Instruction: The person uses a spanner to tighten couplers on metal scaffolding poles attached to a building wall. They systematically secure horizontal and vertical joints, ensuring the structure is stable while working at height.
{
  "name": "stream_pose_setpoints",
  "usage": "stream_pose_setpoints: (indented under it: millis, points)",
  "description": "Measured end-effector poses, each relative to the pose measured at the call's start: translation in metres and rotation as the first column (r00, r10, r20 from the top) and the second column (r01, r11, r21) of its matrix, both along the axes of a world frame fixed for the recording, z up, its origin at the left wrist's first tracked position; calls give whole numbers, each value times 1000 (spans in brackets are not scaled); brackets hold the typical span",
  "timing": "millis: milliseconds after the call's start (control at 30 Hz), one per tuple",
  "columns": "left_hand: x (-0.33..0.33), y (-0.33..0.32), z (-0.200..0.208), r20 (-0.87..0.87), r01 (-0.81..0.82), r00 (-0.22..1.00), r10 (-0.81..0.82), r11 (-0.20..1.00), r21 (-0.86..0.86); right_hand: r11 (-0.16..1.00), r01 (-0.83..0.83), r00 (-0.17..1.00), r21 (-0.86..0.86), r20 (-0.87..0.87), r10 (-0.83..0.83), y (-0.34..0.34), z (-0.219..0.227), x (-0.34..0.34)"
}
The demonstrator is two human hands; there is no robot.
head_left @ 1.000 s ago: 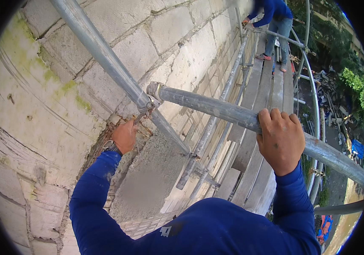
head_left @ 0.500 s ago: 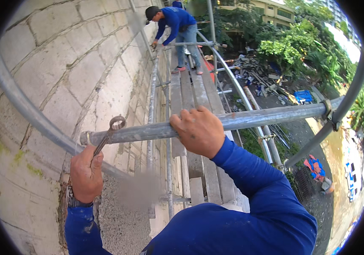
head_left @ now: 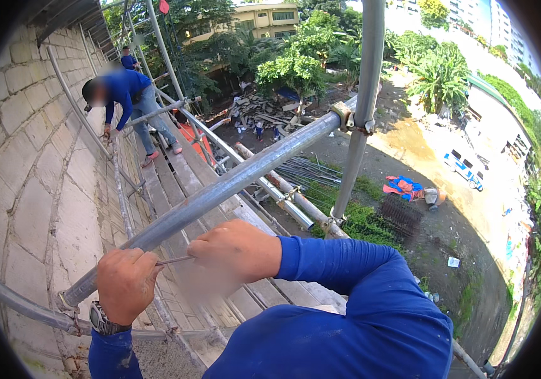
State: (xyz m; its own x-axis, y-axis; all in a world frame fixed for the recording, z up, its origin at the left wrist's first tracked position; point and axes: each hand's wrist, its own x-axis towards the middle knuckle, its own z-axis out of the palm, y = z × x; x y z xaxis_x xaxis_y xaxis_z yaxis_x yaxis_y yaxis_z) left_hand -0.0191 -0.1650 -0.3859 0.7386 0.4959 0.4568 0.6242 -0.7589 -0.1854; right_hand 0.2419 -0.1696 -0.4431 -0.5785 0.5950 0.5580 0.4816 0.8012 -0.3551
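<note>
A thin metal wrench (head_left: pixel 176 260) spans the gap between my two hands, in front of the pipe. My left hand (head_left: pixel 125 283) is closed around one end of it and lies against the lower end of a grey scaffold pipe (head_left: pixel 239 180); a watch (head_left: pixel 101 318) is on that wrist. My right hand (head_left: pixel 239 249) pinches the wrench's other end, its arm crossing in from the right. Fingers cover both ends of the tool. A coupler (head_left: pixel 343 117) joins the pipe's far end to an upright tube (head_left: pixel 358 95).
Concrete block wall (head_left: pixel 43 170) runs along the left. Planks (head_left: pixel 185 174) form the walkway below the pipe, where a co-worker in blue (head_left: pixel 128 95) bends toward the wall; another person (head_left: pixel 129 61) is farther back. Far below on the right lies the ground (head_left: pixel 441 234).
My right hand has left the pipe and taken hold of the wrench. My left hand has come against the pipe, bringing the wrench down. The view has swung right.
</note>
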Motion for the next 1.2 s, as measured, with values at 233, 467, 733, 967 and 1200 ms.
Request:
stream_pose_setpoints:
  millis: [233,467,733,967,1200]
  points:
    - [126,35,14,228,327,919,-321,945,10,939,344,937,1,-63,-343,-48,-3,137]
    - [196,95,-20,66,-32,997,49,970,-239,739,667,470,-94,-717,-515,-85,-16,338]
    - [238,89,-23,-53,-294,955,291,919,-264,819,550,268,-161,-895,-356,-20,73,485]
    - [243,86,-32,-4,-326,943,332,925,-196,622,692,627,-367,-121,-769,46,29,508]
    - [242,89,-34,6,-336,940,342,927,-164,593,714,639,-373,2,-769,43,-13,480]
